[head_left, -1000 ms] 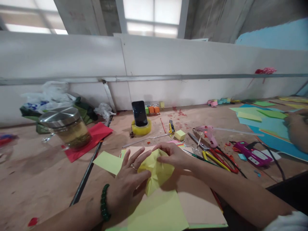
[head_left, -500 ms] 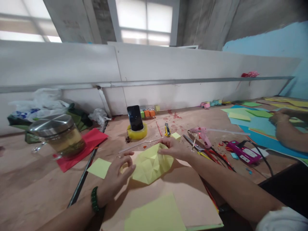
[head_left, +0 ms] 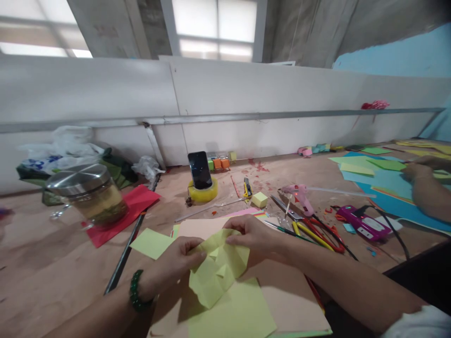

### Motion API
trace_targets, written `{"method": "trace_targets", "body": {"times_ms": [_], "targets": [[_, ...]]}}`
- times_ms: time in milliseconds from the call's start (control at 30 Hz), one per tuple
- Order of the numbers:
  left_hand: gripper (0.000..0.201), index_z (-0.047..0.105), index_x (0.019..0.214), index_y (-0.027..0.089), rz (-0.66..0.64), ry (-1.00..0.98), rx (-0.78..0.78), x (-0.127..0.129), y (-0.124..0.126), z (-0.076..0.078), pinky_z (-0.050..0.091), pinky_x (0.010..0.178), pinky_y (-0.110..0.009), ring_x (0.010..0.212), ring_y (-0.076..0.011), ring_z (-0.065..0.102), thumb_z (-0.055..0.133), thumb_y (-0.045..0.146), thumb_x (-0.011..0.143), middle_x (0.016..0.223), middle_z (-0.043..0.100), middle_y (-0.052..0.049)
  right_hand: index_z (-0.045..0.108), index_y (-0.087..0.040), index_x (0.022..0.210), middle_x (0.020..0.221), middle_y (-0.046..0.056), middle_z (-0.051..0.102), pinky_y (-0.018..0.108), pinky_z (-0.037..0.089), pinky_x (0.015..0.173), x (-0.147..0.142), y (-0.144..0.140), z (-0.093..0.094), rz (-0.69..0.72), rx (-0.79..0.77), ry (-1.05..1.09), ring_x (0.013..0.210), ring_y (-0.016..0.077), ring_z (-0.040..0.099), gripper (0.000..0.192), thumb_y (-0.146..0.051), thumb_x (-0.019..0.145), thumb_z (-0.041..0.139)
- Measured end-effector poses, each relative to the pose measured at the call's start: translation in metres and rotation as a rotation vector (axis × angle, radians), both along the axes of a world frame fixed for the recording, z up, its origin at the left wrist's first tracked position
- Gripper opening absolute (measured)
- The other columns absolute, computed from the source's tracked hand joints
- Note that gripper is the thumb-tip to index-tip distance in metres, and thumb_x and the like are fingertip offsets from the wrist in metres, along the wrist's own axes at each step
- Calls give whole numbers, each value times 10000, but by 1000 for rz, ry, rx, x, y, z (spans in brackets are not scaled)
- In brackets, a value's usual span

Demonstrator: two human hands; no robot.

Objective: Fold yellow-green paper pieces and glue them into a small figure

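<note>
A creased pale-yellow sheet of paper [head_left: 221, 267], with folds raised in its middle, is held up between my two hands. My left hand [head_left: 181, 260], below a green bead bracelet, pinches the sheet's left edge. On the upper right edge, my right hand [head_left: 248, 234] grips it between thumb and fingers. Beneath lies a flat yellow sheet [head_left: 236, 314] on a stack of peach paper [head_left: 285, 295]. Beside my left wrist rests a small yellow square of paper [head_left: 151, 243]. A little folded yellow paper cube [head_left: 260, 199] stands beyond my right hand.
Scissors [head_left: 292, 213], yellow-handled pliers [head_left: 313, 234] and a pink glue gun [head_left: 299, 197] lie to the right. A phone [head_left: 199, 171] leans in a tape roll [head_left: 203, 193]. On the left a glass tea mug [head_left: 98, 202] stands on red paper [head_left: 143, 202]. Another person's arm [head_left: 430, 192] reaches in at right.
My left hand has closed on the sheet's left edge, where its fingers were apart before. The creased sheet has come lower and nearer to me, and its tilt has changed.
</note>
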State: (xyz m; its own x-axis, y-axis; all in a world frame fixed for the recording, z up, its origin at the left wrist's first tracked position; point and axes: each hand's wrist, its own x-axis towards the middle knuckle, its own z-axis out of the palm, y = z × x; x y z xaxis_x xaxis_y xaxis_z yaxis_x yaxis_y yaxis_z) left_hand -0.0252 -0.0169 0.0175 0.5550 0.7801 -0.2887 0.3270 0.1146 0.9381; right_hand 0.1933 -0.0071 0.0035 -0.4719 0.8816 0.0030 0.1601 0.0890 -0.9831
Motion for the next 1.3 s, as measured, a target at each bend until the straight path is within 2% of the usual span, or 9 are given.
{"method": "trace_targets", "body": {"times_ms": [200, 333, 500, 600, 733, 867, 1033, 1133, 1300], "targets": [[242, 669, 631, 151, 141, 70, -5, -2, 5, -3, 386, 471, -208, 508, -129, 529, 699, 382, 565, 562, 626, 10, 619, -147, 718, 571, -48, 574, 183, 325, 497, 4, 12, -11, 18, -66, 16, 518, 72, 479, 112, -237, 676, 671], [262, 697, 697, 146, 213, 62, 22, 2, 2, -1, 420, 493, -231, 533, -150, 562, 683, 368, 559, 599, 655, -6, 622, -149, 750, 616, -44, 591, 188, 354, 530, 1, 8, -8, 30, -61, 70, 555, 76, 500, 144, -234, 657, 692], [315, 663, 816, 170, 273, 25, 198, 3, 1, 0, 481, 569, -269, 646, -192, 607, 659, 383, 584, 725, 680, -24, 650, -140, 754, 652, -23, 608, 196, 373, 558, 3, 6, -5, 4, -79, 121, 597, 91, 527, 104, -214, 682, 640], [219, 596, 750, 194, 312, 64, 353, 3, 1, -2, 467, 552, -251, 634, -179, 583, 642, 357, 611, 692, 639, 0, 644, -147, 755, 672, -24, 607, 196, 384, 568, 3, 4, -3, 16, -88, 81, 624, 100, 537, 82, -176, 681, 623], [152, 579, 667, 189, 240, 119, 404, 6, -1, -7, 440, 527, -235, 602, -167, 548, 603, 338, 649, 636, 600, 7, 650, -163, 848, 755, -15, 626, 213, 416, 609, -3, 0, -1, 45, -37, 52, 679, 120, 557, 195, -237, 675, 703], [174, 610, 727, 183, 210, 79, 347, 9, -2, -9, 454, 543, -242, 623, -176, 569, 614, 338, 648, 677, 634, -7, 663, -146, 781, 670, -15, 590, 208, 380, 546, -7, 1, -9, -37, -11, 19, 595, 104, 509, 192, -332, 732, 670], [244, 645, 795, 165, 192, -108, 100, 6, 0, -9, 471, 549, -252, 629, -174, 588, 656, 291, 586, 714, 670, -18, 681, -136, 748, 664, -3, 596, 208, 383, 547, 1, 17, -18, -60, 141, 29, 613, 109, 512, 233, -368, 738, 668], [248, 695, 793, 137, 191, -107, -5, 3, 1, -7, 473, 549, -258, 616, -169, 589, 605, 233, 583, 671, 669, -20, 688, -136, 758, 658, -1, 602, 210, 389, 536, 8, 24, -16, -68, 171, 30, 602, 112, 521, 291, -426, 739, 675], [406, 711, 1005, 168, 218, -187, 60, -3, 4, -4, 523, 701, -317, 790, -222, 654, 641, 279, 621, 915, 737, -60, 701, -142, 765, 696, 17, 644, 213, 414, 545, 10, 22, -12, -60, 280, -12, 626, 125, 555, 295, -433, 759, 659]]}}
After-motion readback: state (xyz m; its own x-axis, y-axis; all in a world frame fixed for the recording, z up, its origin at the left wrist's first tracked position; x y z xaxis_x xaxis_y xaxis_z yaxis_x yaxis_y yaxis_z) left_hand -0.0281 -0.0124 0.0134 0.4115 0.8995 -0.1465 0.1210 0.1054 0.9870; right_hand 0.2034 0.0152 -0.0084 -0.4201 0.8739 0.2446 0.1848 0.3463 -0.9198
